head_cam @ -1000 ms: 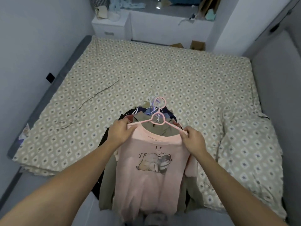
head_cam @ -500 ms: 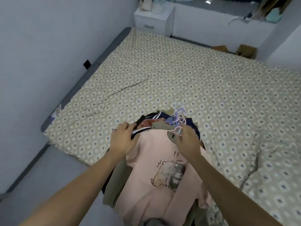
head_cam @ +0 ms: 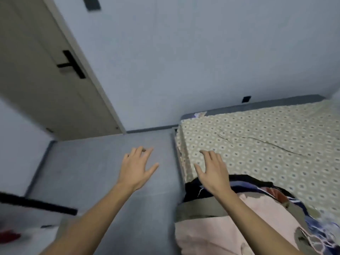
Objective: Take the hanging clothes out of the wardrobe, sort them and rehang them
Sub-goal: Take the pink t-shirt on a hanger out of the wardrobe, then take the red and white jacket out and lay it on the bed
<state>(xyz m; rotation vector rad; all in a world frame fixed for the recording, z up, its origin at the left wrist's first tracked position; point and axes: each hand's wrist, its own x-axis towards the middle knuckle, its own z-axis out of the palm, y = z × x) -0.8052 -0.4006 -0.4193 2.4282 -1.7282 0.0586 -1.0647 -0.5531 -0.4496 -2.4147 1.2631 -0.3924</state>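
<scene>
Both hands hang in mid-frame with fingers spread and relaxed, holding nothing. The left hand [head_cam: 137, 167] is over the grey floor [head_cam: 103, 172]; the right hand [head_cam: 214, 172] is over the near corner of the bed [head_cam: 257, 144]. The pile of clothes [head_cam: 230, 218], a pink top uppermost over olive and dark pieces, lies on the bed at lower right. A door [head_cam: 36, 70] fills the upper left.
</scene>
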